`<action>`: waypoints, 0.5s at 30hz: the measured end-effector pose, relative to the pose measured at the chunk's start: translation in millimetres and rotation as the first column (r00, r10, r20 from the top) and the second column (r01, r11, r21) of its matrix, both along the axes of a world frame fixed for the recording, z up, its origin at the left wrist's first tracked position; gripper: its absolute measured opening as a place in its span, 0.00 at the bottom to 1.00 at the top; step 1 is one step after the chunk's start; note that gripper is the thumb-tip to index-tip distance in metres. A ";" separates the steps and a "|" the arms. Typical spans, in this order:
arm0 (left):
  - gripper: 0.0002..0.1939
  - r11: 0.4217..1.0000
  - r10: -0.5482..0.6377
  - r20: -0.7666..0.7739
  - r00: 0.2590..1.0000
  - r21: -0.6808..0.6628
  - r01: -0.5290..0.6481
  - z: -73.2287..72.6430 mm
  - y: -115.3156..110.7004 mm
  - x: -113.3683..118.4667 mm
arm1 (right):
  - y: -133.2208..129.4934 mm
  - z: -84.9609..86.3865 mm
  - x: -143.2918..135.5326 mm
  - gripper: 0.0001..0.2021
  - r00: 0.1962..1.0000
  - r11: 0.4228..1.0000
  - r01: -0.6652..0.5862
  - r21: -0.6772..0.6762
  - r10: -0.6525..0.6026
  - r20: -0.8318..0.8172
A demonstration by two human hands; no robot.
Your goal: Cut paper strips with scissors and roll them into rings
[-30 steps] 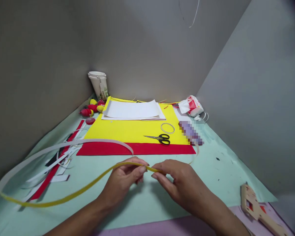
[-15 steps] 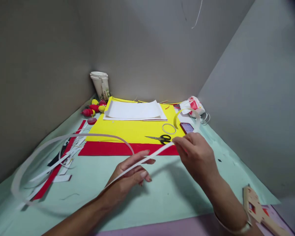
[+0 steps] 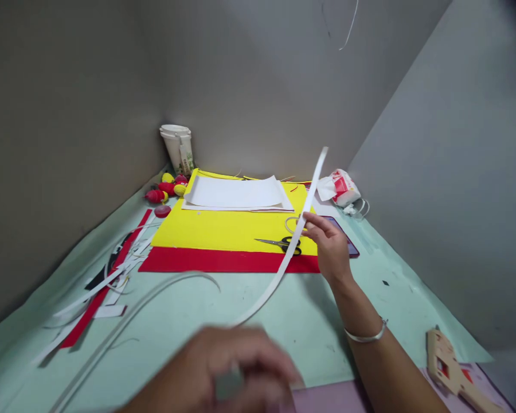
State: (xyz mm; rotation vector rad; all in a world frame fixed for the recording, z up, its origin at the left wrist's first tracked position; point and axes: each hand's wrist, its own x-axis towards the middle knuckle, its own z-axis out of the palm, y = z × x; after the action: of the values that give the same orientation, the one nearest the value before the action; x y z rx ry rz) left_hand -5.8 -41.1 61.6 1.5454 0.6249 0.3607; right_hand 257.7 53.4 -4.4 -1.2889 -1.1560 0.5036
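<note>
A long, narrow white strip (image 3: pixel 286 259) rises in a curve above the table, its upper end over the yellow sheet (image 3: pixel 223 229). My right hand (image 3: pixel 332 248) pinches it between thumb and fingers in front of the scissors (image 3: pixel 281 244). Close to the camera at the bottom, my left hand (image 3: pixel 236 367) is blurred, with its fingers curled; whether it holds anything cannot be made out. The strip passes behind my left hand, and a pale curved length (image 3: pixel 133 310) shows on the left.
Red, black and white strips (image 3: pixel 90 310) lie at the left. White paper (image 3: pixel 236 193) rests on the yellow sheet. A cup (image 3: pixel 177 148) and yarn pieces (image 3: pixel 157 196) stand behind left. At right are a tissue pack (image 3: pixel 344 186), a phone (image 3: pixel 351 248) and a glue gun (image 3: pixel 449 364).
My left hand has moved down and closer to the camera. My right hand has shifted slightly, with the strip now upright in its fingers. The large loop at the left has opened out.
</note>
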 end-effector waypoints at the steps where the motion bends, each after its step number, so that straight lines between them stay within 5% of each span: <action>1: 0.10 0.975 0.207 -0.037 0.978 0.092 -0.203 -3.2 14.9 2.0 | 0.2 0.6 -1.4 0.15 0.994 0.999 -0.049 -0.021 0.046 -0.102; 3: 0.12 0.891 0.422 -0.038 0.906 0.201 -0.407 -15.8 46.5 11.0 | 0.7 3.5 -6.6 0.15 0.958 0.993 -0.120 -0.018 0.111 -0.265; 5: 0.17 0.867 0.457 -0.022 0.889 0.233 -0.440 -30.1 72.8 24.3 | 2.2 8.0 -13.0 0.14 0.911 0.986 -0.165 -0.005 0.151 -0.384; 8: 0.23 0.887 0.400 -0.050 0.915 0.272 -0.373 -42.4 94.7 46.5 | 7.5 17.6 -20.6 0.13 0.863 0.975 -0.223 -0.001 0.196 -0.466; 12: 0.17 0.915 0.248 0.009 0.969 0.328 -0.237 -39.7 108.7 70.8 | 17.3 34.5 -25.7 0.13 0.875 0.963 -0.266 0.038 0.258 -0.409; 15: 0.14 0.907 0.297 0.039 0.954 0.301 -0.295 -34.6 122.2 80.6 | 20.5 40.7 -25.7 0.14 0.918 0.971 -0.226 0.076 0.238 -0.317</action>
State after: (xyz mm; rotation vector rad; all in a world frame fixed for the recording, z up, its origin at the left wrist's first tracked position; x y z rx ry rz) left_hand 74.8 81.1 27.0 1.7466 0.8442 0.7102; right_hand 232.1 74.0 36.3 -0.9935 -1.0373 0.8332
